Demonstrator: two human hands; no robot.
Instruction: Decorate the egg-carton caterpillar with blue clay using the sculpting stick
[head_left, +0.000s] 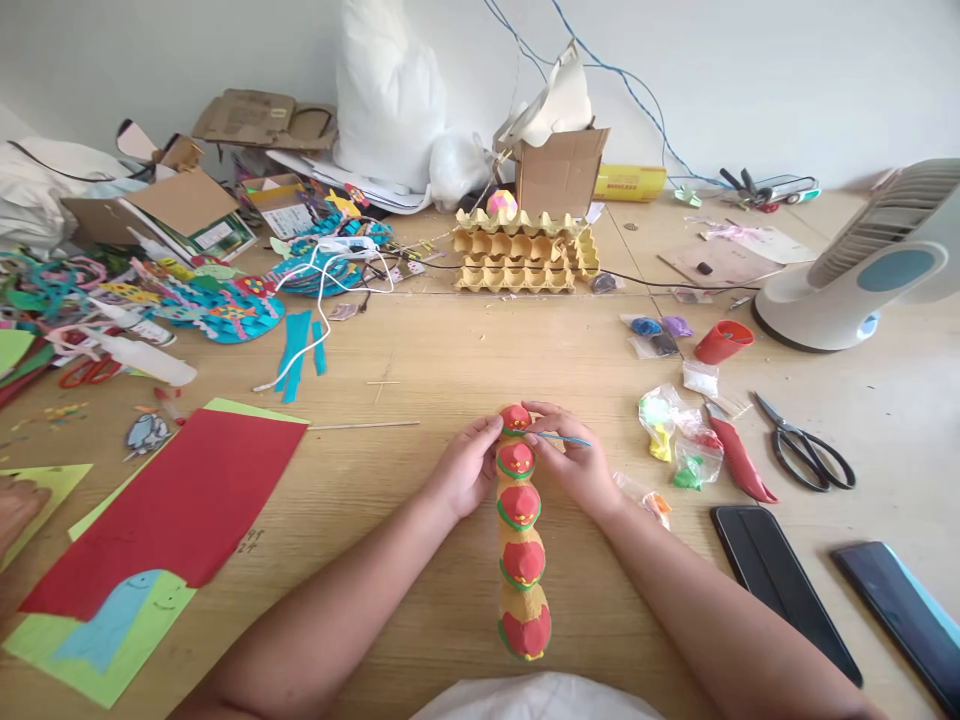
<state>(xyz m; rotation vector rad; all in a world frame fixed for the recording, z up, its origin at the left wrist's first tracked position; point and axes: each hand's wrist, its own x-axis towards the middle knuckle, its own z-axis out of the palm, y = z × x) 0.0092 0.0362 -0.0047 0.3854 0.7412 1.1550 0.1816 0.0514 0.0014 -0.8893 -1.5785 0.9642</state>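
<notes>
Centrally, toward the bottom of the frame, a long tan egg-carton strip [523, 563] with five red-and-green bumps runs vertically. The left hand [468, 468] has its grip pinching the strip's upper end; the right hand [576, 462] pinches a thin blue stick [567, 438] there. Black-handled metal scissors [786, 430] lie on the wooden surface [420, 340], right of frame; stacked yellowish egg trays [517, 272] sit upper centre.
</notes>
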